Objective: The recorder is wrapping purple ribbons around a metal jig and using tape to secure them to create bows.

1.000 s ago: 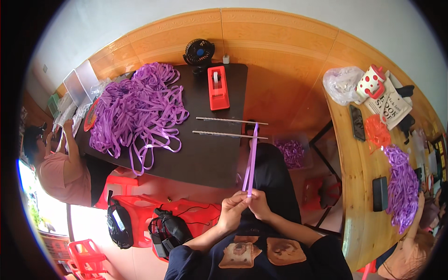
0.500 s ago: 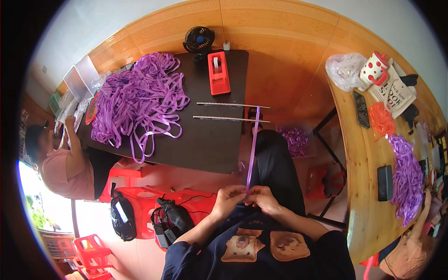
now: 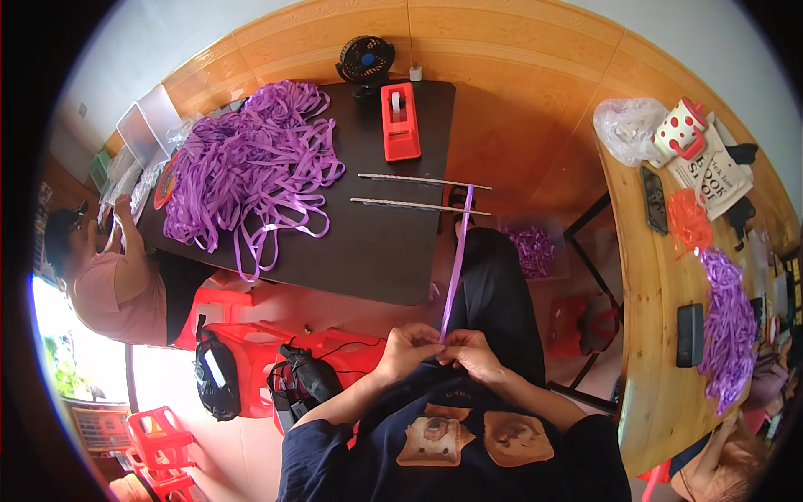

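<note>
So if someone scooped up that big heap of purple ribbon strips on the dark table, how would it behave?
The heap of purple ribbon strips would probably flop and sag, since loose loops already droop over the dark table edge. It looks light for its bulk. The strands lie tangled, so many would likely lift in a clump, with some slipping free.

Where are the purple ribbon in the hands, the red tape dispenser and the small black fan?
purple ribbon (image 3: 454, 268), head view, middle of the taut strip.
red tape dispenser (image 3: 400, 125), head view, its body.
small black fan (image 3: 365, 58), head view, its grille.
</note>
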`<state>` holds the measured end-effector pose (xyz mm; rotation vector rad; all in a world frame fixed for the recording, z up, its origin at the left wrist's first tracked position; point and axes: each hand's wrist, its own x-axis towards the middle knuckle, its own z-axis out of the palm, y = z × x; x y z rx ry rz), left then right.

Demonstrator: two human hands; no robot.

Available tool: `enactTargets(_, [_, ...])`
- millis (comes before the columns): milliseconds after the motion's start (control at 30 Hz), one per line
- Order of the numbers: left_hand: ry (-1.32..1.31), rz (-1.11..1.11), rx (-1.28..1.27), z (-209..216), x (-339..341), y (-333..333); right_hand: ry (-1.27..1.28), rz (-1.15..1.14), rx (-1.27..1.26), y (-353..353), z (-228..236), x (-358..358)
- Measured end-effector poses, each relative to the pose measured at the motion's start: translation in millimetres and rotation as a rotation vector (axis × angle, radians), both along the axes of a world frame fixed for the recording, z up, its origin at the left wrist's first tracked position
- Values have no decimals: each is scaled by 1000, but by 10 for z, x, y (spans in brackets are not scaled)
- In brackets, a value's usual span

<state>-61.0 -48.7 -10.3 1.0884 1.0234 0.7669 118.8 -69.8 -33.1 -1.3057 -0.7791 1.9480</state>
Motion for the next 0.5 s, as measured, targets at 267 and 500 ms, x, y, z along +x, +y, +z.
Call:
enactTargets(267, [-93, -88, -250, 164, 38, 200, -15, 52, -7, 12, 24, 24])
enactTargets(500, [-195, 76, -336, 212, 222, 388, -12, 48, 20, -27, -5, 93])
